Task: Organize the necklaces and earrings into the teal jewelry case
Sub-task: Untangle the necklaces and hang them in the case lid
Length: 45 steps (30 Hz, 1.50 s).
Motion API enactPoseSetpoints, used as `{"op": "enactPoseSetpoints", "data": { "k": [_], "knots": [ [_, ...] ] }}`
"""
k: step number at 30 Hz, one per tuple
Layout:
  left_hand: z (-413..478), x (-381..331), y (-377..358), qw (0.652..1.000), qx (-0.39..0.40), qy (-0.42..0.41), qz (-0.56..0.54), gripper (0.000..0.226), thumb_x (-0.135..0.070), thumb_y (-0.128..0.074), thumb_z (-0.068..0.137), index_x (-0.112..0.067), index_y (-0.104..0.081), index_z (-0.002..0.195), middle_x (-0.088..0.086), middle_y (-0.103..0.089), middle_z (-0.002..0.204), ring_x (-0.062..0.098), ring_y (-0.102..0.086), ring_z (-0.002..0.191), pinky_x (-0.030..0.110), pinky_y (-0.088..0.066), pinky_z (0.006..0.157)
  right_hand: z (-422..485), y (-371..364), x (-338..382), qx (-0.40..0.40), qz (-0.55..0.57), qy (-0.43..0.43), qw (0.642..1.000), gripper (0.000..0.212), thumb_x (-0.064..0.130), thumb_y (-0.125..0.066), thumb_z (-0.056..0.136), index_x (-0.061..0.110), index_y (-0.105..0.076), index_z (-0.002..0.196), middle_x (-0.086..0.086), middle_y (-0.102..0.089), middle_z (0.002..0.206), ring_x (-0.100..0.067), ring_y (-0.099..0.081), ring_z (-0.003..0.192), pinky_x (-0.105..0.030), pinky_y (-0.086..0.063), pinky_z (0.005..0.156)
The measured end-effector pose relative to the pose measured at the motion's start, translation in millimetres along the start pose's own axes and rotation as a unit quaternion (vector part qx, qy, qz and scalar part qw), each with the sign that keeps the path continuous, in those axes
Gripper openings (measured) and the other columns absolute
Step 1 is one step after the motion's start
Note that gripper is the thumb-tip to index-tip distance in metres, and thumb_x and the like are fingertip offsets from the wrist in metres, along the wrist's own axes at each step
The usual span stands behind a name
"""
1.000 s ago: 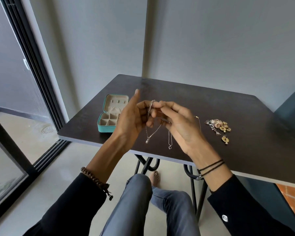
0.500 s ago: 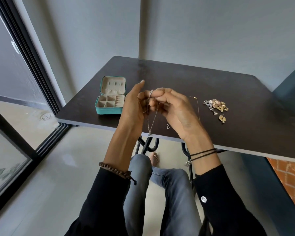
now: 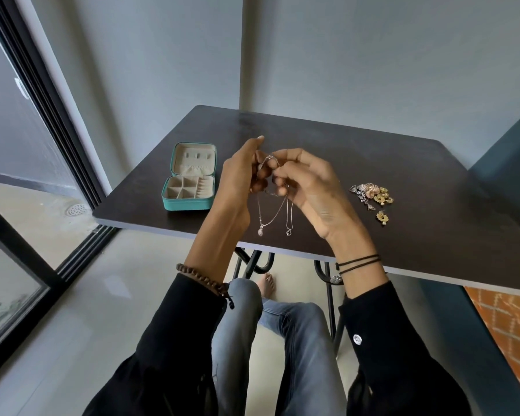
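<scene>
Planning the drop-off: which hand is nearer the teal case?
Left. The left hand sits just right of the case, not touching it. The right hand is farther right, past the left one, nearer the earrings. Both pinch the necklaces.

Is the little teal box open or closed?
Open. The teal jewelry case has its lid tipped back, so the beige compartments inside show. They look empty.

left hand [image 3: 237,183] and right hand [image 3: 312,189] raised together — both pinching the necklaces [image 3: 288,232].
</scene>
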<state>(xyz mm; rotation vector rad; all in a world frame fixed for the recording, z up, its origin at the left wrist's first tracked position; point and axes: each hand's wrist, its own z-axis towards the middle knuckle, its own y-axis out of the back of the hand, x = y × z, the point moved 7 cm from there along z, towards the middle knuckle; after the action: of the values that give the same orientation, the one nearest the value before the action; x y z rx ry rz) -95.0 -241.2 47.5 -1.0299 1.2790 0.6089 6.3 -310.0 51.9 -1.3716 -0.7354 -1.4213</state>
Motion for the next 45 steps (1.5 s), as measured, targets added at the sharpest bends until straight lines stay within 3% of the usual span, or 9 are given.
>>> {"op": "enactPoseSetpoints", "data": {
  "k": [5, 12, 16, 23, 30, 33, 38, 42, 45],
  "knots": [
    [8.2, -1.2, -2.0, 1.0, 0.015, -0.007, 0.024, 0.045, -0.036, -0.051, 0.1, -0.017, -0.057, 0.06, 0.001, -0.056, 0.061, 0.01, -0.045, 0.05, 0.023, -0.044, 0.056, 6.5, 4.1, 2.9, 0.019, -0.106, -0.023, 0.994, 0.003, 0.007, -0.065, 0.087, 0.007, -0.066, 0.084, -0.008, -0.061, 0.076, -0.014, -0.055, 0.064, -0.023, -0.045, 0.058],
    [17.1, 3.0, 0.3, 0.998, 0.024, -0.009, 0.065, 0.042, -0.038, -0.043, 0.105, -0.016, -0.071, 0.083, -0.001, -0.059, 0.054, 0.013, -0.053, 0.052, 0.03, -0.045, 0.066, 17.2, 15.5, 6.2, -0.054, 0.133, -0.037, 0.989, 0.014, -0.001, -0.058, 0.09, 0.006, -0.059, 0.103, -0.005, -0.058, 0.067, -0.015, -0.055, 0.058, -0.025, -0.049, 0.058],
    [19.7, 4.9, -2.7, 0.994, 0.036, -0.009, 0.104, 0.045, -0.041, -0.043, 0.104, -0.016, -0.063, 0.072, 0.002, -0.066, 0.06, 0.017, -0.058, 0.055, 0.035, -0.041, 0.072, 19.9, 18.5, 2.5, -0.09, 0.174, -0.046, 0.98, 0.008, 0.001, -0.062, 0.092, 0.008, -0.061, 0.097, -0.005, -0.061, 0.068, -0.013, -0.055, 0.056, -0.021, -0.045, 0.051],
    [24.7, 5.2, -5.9, 0.991, 0.069, -0.007, 0.115, 0.055, -0.047, -0.039, 0.104, -0.015, -0.058, 0.064, -0.001, -0.062, 0.061, 0.015, -0.053, 0.057, 0.033, -0.045, 0.072, 18.4, 17.8, -4.6, -0.096, 0.021, -0.041, 0.994, 0.007, 0.012, -0.067, 0.095, 0.012, -0.062, 0.091, -0.006, -0.061, 0.069, -0.011, -0.046, 0.047, -0.018, -0.03, 0.037],
    [31.0, -3.4, -0.9, 0.995, 0.081, 0.013, 0.05, 0.062, -0.047, -0.032, 0.106, -0.011, -0.056, 0.062, -0.001, -0.056, 0.053, 0.017, -0.052, 0.053, 0.029, -0.047, 0.067, 13.9, 12.5, -15.9, -0.065, -0.057, -0.026, 0.996, 0.033, 0.027, -0.066, 0.099, 0.009, -0.072, 0.073, -0.013, -0.068, 0.073, -0.018, -0.058, 0.06, -0.022, -0.044, 0.052],
    [28.1, 5.3, 3.9, 0.996, 0.07, 0.025, 0.057, 0.06, -0.049, -0.033, 0.106, -0.012, -0.062, 0.068, -0.002, -0.053, 0.053, 0.012, -0.047, 0.048, 0.025, -0.044, 0.058, 14.5, 8.4, -15.8, -0.058, 0.034, -0.055, 0.996, 0.041, 0.026, -0.069, 0.096, 0.011, -0.065, 0.058, -0.008, -0.061, 0.07, -0.014, -0.054, 0.058, -0.019, -0.042, 0.051],
    [21.8, 19.3, 3.2, 0.995, 0.083, 0.016, 0.047, 0.05, -0.047, -0.033, 0.106, -0.013, -0.067, 0.092, 0.002, -0.059, 0.055, 0.014, -0.055, 0.052, 0.029, -0.047, 0.064, 22.0, 12.8, -14.4, -0.073, 0.258, -0.083, 0.96, 0.041, 0.025, -0.067, 0.096, 0.007, -0.052, 0.063, -0.009, -0.048, 0.071, -0.017, -0.049, 0.06, -0.025, -0.048, 0.062],
    [17.5, 22.1, 0.3, 0.994, 0.092, 0.005, 0.05, 0.047, -0.047, -0.034, 0.107, -0.015, -0.066, 0.096, 0.002, -0.061, 0.058, 0.015, -0.056, 0.055, 0.032, -0.046, 0.07, 21.7, 21.8, -17.0, -0.107, 0.299, -0.091, 0.944, 0.04, 0.022, -0.066, 0.096, 0.009, -0.048, 0.063, -0.005, -0.039, 0.068, -0.011, -0.048, 0.057, -0.017, -0.036, 0.046],
    [19.3, 15.4, 4.8, 0.997, 0.074, -0.006, 0.033, 0.044, -0.046, -0.037, 0.106, -0.015, -0.067, 0.099, 0.0, -0.057, 0.055, 0.015, -0.053, 0.054, 0.031, -0.045, 0.067, 16.9, 26.9, -18.5, -0.103, 0.167, -0.103, 0.975, 0.043, 0.026, -0.067, 0.096, 0.01, -0.047, 0.061, -0.001, -0.046, 0.061, -0.008, -0.043, 0.05, -0.014, -0.027, 0.036]
  ]
}}
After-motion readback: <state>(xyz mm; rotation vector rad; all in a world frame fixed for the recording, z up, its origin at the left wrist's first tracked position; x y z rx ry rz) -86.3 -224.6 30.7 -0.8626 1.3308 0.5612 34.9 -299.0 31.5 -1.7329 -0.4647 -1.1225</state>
